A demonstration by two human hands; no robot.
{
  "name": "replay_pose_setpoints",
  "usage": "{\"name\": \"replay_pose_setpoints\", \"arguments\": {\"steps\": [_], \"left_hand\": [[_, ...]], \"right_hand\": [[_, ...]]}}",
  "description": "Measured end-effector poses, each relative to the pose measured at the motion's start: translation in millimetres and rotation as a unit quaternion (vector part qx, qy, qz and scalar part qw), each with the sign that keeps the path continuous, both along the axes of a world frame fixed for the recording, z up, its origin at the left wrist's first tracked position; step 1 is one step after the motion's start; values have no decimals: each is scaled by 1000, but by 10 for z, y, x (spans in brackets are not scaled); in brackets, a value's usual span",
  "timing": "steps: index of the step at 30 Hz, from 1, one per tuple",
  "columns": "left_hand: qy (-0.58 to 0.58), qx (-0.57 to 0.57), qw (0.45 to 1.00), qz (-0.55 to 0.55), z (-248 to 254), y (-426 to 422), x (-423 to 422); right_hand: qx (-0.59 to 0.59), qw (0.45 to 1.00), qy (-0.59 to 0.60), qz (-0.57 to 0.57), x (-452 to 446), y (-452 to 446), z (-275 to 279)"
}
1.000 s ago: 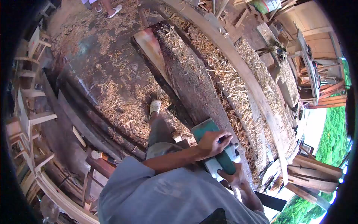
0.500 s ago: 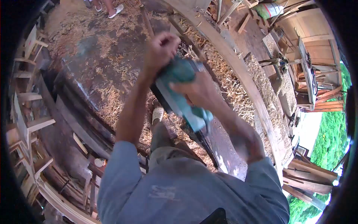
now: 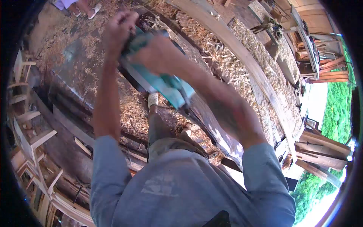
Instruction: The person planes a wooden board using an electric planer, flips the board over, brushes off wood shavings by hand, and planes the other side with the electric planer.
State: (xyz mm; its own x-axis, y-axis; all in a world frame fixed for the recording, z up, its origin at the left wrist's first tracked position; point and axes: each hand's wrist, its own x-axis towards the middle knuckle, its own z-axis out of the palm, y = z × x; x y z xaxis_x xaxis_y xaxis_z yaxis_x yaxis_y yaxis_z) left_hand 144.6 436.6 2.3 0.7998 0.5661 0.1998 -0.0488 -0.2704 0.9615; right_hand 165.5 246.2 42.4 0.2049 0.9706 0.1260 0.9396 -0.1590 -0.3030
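Note:
A green power planer (image 3: pixel 160 81), smeared by motion, lies over the far part of a long dark plank (image 3: pixel 211 117). My left hand (image 3: pixel 121 28) is at its front end, fingers curled round a knob or grip that is mostly hidden. On top of the planer's body, my right hand (image 3: pixel 153 55) is wrapped round the handle, its fingers blurred. A dark cord trails from the tool's rear along the plank's near edge.
A long curved pale board (image 3: pixel 242 56) runs along the right, amid heaps of wood shavings (image 3: pixel 221 56). Wooden frames (image 3: pixel 32 140) stand at the left. A person's legs (image 3: pixel 84 6) show at the top left. My shoe (image 3: pixel 152 100) is beside the plank.
Both hands and the planer have moved from the plank's near end to its far part, up and to the left in view. My arms are now stretched forward.

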Motion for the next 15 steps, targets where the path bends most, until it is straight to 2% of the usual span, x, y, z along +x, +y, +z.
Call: {"name": "replay_pose_setpoints", "arguments": {"steps": [1,2,3,4,5,6,7,8,9,10,11,14,15], "left_hand": [[18,-27,999,-5,50,-460,-181],[26,-21,999,7,118,-948,-364],[36,-14,999,19,161,-1448,-540],[30,-39,999,11,79,-1909,-676],[-33,14,999,16,55,-2387,-834],[15,-48,999,-12,116,-2877,-1043],[70,-92,991,-68,154,-3302,-1250],[39,-94,988,-114,199,-3702,-1441],[35,-119,973,-196,74,-4113,-1614],[-18,-98,970,-222,-34,-4543,-1759],[-56,-80,963,-250,-103,-4937,-1934],[-136,-51,901,-409,-275,-5803,-2321],[-160,-49,877,-451,-343,-6002,-2402]], "right_hand": [[46,994,93,-19,-161,-453,18],[-13,970,216,-114,-393,-868,268],[-71,917,335,-204,-636,-1301,514],[-76,901,361,-231,-836,-1770,539],[-79,883,385,-258,-1038,-2240,565],[-92,868,390,-293,-1233,-2735,478],[-140,828,419,-344,-1436,-3170,568],[-126,810,454,-350,-1627,-3620,587],[-226,764,437,-417,-1767,-3836,897],[-250,751,436,-427,-1955,-4329,818],[-223,780,409,-418,-2195,-4868,683],[-252,778,391,-422,-2752,-5913,656],[-228,746,414,-468,-2866,-6059,707]]}}
